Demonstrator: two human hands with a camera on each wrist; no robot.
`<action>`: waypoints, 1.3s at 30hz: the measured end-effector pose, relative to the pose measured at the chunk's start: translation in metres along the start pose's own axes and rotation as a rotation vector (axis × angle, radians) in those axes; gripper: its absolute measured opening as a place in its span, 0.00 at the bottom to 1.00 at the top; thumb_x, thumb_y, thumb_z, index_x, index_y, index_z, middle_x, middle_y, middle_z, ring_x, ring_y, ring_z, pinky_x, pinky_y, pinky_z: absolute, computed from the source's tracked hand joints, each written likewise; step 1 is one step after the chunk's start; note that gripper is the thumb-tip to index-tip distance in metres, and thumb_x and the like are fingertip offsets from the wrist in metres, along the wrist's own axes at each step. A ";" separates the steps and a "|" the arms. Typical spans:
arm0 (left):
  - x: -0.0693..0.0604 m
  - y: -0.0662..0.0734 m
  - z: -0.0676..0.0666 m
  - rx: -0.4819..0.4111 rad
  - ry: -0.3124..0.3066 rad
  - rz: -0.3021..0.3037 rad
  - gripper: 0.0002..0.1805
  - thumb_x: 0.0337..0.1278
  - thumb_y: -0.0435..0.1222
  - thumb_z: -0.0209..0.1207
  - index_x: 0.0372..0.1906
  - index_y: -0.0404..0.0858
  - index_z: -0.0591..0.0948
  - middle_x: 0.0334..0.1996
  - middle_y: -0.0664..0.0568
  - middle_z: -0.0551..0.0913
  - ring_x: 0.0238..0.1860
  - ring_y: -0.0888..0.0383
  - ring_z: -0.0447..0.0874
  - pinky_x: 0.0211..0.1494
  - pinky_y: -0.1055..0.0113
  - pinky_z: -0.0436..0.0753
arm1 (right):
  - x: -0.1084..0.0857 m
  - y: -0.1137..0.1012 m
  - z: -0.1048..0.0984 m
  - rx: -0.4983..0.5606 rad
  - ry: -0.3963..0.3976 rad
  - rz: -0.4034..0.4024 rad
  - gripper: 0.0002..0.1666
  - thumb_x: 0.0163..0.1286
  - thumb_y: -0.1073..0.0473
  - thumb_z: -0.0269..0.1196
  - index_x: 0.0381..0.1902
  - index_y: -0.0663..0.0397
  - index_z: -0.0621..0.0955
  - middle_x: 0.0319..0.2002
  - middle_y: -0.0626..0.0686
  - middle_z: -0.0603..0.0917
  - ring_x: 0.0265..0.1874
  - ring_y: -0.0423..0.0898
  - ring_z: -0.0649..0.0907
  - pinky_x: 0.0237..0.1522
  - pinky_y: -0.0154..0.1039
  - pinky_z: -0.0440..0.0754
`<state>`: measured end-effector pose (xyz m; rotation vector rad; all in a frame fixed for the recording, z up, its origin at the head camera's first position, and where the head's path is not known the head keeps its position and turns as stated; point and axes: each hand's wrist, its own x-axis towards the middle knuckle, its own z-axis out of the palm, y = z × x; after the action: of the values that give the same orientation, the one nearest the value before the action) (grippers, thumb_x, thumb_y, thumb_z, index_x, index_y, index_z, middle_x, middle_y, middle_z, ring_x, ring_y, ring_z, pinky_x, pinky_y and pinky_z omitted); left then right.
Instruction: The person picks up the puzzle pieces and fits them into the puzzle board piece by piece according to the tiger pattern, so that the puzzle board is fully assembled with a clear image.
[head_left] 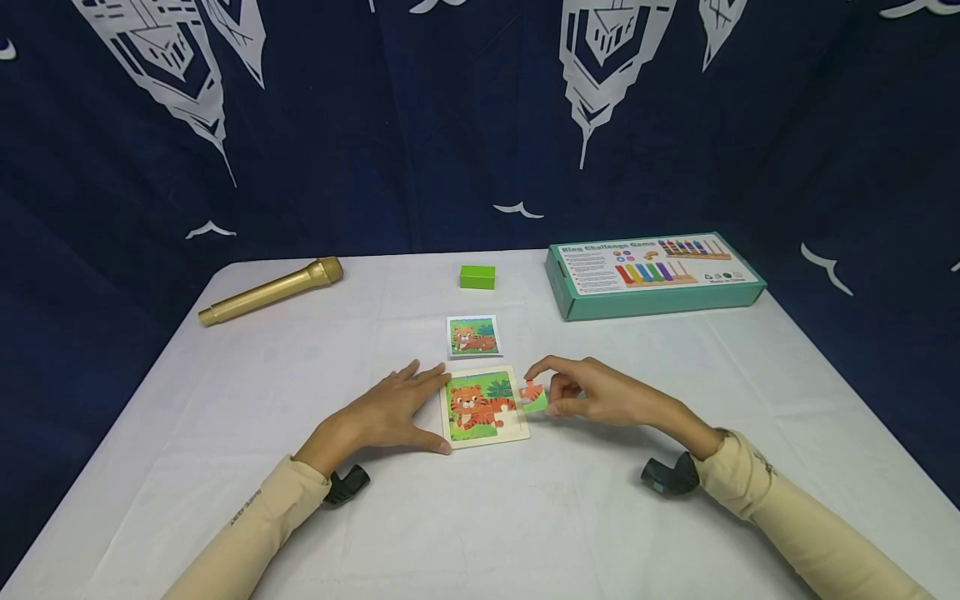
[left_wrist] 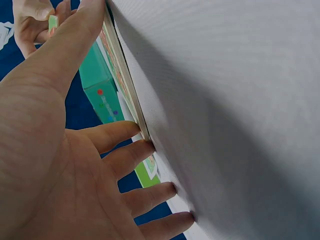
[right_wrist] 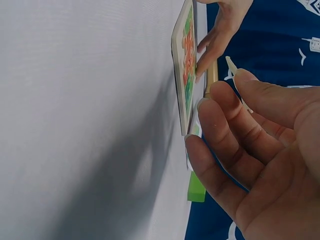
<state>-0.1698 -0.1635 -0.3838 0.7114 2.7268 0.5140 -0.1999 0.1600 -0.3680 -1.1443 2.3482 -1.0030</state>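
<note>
A square wooden jigsaw puzzle board (head_left: 517, 429) lies flat on the white table, its picture an orange tiger on green. At its lower right a bare patch shows in the picture. My left hand (head_left: 393, 408) is spread at the board's left side, with thumb and fingertips touching its edge. Just off the right edge, my right hand (head_left: 596, 393) pinches a puzzle piece (head_left: 534, 397) with orange, striped and green print. That piece (right_wrist: 231, 66) appears edge-on between thumb and finger in the right wrist view, held above the table. Behind the board lies a small tiger picture card (head_left: 475, 337).
A green block (head_left: 477, 277) sits farther back, beyond the card. At the back left lies a gold microphone-shaped object (head_left: 272, 292). A teal Ring Challenge Game box (head_left: 652, 271) occupies the back right. Behind the table hangs a dark blue patterned cloth (head_left: 465, 133).
</note>
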 end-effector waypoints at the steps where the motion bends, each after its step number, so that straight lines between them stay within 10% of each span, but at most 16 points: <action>1: 0.000 0.000 0.000 0.000 0.000 -0.001 0.58 0.37 0.64 0.68 0.73 0.41 0.60 0.75 0.50 0.54 0.75 0.40 0.41 0.74 0.44 0.48 | 0.000 0.000 0.000 0.000 -0.002 -0.001 0.26 0.64 0.65 0.65 0.59 0.52 0.71 0.28 0.49 0.84 0.29 0.38 0.80 0.39 0.34 0.80; 39: 0.000 0.000 0.000 0.005 -0.006 -0.011 0.58 0.37 0.65 0.68 0.74 0.42 0.60 0.75 0.51 0.54 0.76 0.42 0.41 0.75 0.45 0.47 | 0.007 0.003 0.010 0.014 -0.046 0.000 0.26 0.65 0.65 0.64 0.60 0.53 0.71 0.27 0.45 0.82 0.27 0.37 0.77 0.35 0.33 0.78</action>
<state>-0.1698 -0.1639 -0.3840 0.6972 2.7258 0.5021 -0.2005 0.1510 -0.3766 -1.1503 2.3018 -0.9819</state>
